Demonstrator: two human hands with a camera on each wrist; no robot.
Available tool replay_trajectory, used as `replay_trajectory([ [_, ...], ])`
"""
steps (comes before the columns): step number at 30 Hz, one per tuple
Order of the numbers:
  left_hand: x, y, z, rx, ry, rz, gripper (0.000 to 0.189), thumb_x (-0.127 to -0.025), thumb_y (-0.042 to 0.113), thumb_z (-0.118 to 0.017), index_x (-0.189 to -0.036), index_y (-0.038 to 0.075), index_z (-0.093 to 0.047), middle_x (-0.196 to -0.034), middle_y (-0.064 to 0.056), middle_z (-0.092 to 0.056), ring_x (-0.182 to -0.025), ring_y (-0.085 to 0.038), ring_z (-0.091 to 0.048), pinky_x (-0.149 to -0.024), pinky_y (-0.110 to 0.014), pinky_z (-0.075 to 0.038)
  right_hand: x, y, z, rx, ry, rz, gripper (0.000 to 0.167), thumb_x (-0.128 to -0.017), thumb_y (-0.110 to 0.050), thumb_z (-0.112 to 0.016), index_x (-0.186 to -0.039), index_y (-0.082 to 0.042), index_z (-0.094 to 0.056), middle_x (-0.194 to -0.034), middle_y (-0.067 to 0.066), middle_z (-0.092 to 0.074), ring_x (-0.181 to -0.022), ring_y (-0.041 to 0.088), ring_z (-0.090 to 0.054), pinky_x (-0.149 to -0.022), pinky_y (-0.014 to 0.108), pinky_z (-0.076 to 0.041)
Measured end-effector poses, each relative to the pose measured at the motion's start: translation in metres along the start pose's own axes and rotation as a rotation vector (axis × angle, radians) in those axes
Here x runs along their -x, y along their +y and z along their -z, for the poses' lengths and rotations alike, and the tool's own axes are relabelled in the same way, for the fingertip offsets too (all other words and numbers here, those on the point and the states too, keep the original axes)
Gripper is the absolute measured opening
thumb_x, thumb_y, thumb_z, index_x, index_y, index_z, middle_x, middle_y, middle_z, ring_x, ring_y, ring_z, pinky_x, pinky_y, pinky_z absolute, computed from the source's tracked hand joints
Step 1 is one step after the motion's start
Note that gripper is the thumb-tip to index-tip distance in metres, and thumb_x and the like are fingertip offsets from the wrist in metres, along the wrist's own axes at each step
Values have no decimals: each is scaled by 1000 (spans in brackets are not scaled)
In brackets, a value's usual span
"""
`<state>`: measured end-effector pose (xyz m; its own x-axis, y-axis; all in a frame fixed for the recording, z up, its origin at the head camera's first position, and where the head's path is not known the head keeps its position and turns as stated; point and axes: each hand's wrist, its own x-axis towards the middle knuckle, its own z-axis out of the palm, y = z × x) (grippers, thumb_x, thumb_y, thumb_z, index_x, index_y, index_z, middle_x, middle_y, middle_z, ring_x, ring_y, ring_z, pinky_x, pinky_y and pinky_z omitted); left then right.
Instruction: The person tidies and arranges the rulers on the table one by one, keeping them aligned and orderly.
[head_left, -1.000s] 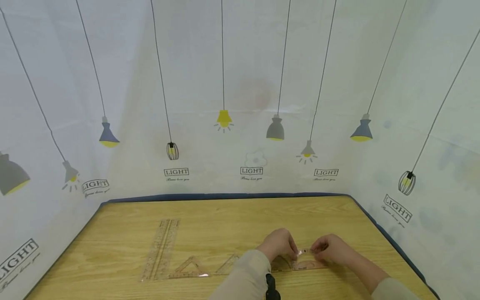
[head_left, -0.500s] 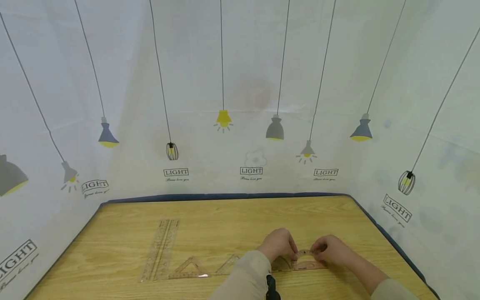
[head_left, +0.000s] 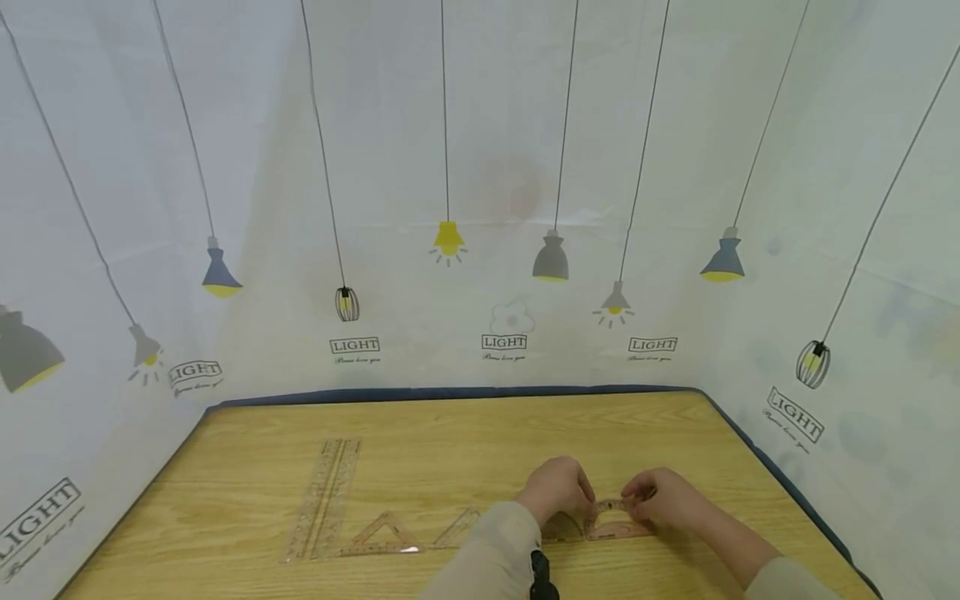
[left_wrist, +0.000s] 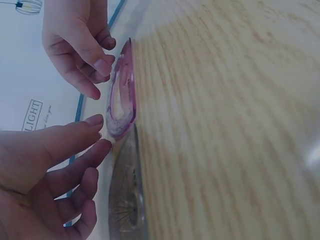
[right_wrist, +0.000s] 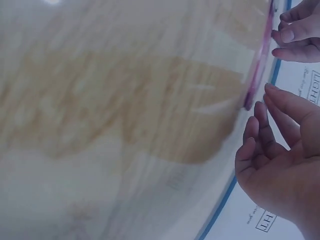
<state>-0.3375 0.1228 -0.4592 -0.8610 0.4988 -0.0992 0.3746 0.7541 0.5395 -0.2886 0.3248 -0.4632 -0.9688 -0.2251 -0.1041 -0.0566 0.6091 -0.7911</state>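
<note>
A clear pinkish protractor [head_left: 622, 531] lies near the table's front right, its curved edge facing away from me. My left hand [head_left: 558, 490] is at its left side, and my right hand [head_left: 666, 500] is at its right side. In the left wrist view, the left thumb and index finger are slightly apart at the near end of the pink protractor [left_wrist: 128, 70], while the right fingers sit by its curved edge. A greyish clear protractor [left_wrist: 125, 202] adjoins it. The left hand and sleeve partly cover that grey protractor [head_left: 564, 528] in the head view.
To the left, two clear set squares [head_left: 378, 547] lie in the same row, the second set square [head_left: 454, 530] partly behind my sleeve. Clear ruler strips [head_left: 322, 500] stand lengthwise farther left. A lamp-printed white backdrop [head_left: 480, 167] surrounds the wooden table [head_left: 480, 442].
Both hands stay at the pinkish protractor, which shifts only very slightly between them. The head view sways a little; the other drawing tools stay in place.
</note>
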Motion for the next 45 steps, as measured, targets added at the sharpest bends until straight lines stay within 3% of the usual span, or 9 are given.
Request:
replay_trajectory([
  [7,10,-7,16,74,-6,-93,9,-79,22,-83,-83,18,-76,-77,9,-64,-67,-7,-57,-64,-27,-50,-1,-11,0,-41,-24,66,26,-86,2,-65,-109,12,-64,-86,7,-61,-78,22,-58,-65,38,-51],
  [12,14,-16,29,133,-27,-147,11,-78,19,-84,-85,16,-75,-78,9,-65,-71,-6,-59,-69,-26,-50,0,-26,-6,-28,-25,69,26,-88,-2,-67,-112,8,-65,-92,8,-62,-83,22,-58,-68,38,-51],
  [21,21,-38,45,143,-36,-140,14,-78,17,-84,-88,15,-75,-80,9,-65,-74,-8,-60,-70,-29,-51,-7,-45,-19,-15,-44,143,24,-87,-1,-68,-109,5,-67,-93,7,-64,-81,21,-58,-69,34,-49],
  [25,27,-45,55,124,-42,-136,15,-78,17,-83,-91,14,-75,-80,8,-66,-75,-9,-60,-71,-29,-51,-11,-55,-22,-7,-52,186,25,-86,-3,-70,-109,5,-66,-92,7,-63,-79,21,-58,-65,32,-49],
  [35,48,-58,88,19,-93,-180,16,-80,14,-81,-95,13,-74,-85,3,-68,-75,-10,-62,-72,-30,-51,-20,-81,-29,-26,-127,234,31,-88,-12,-72,-115,2,-66,-103,13,-63,-87,23,-59,-72,34,-51],
  [40,60,-69,103,-45,-80,-176,21,-80,15,-82,-99,14,-74,-91,1,-70,-79,-9,-62,-73,-29,-52,-25,-93,-33,36,-143,280,31,-88,-14,-73,-117,-6,-67,-106,10,-63,-94,27,-59,-75,37,-50],
  [45,72,-88,114,-141,-35,-167,22,-78,17,-83,-99,17,-74,-94,3,-70,-83,-8,-62,-75,-29,-52,-25,-103,-37,175,-110,320,30,-86,-11,-75,-114,-10,-69,-102,-1,-61,-96,30,-56,-74,36,-49],
])
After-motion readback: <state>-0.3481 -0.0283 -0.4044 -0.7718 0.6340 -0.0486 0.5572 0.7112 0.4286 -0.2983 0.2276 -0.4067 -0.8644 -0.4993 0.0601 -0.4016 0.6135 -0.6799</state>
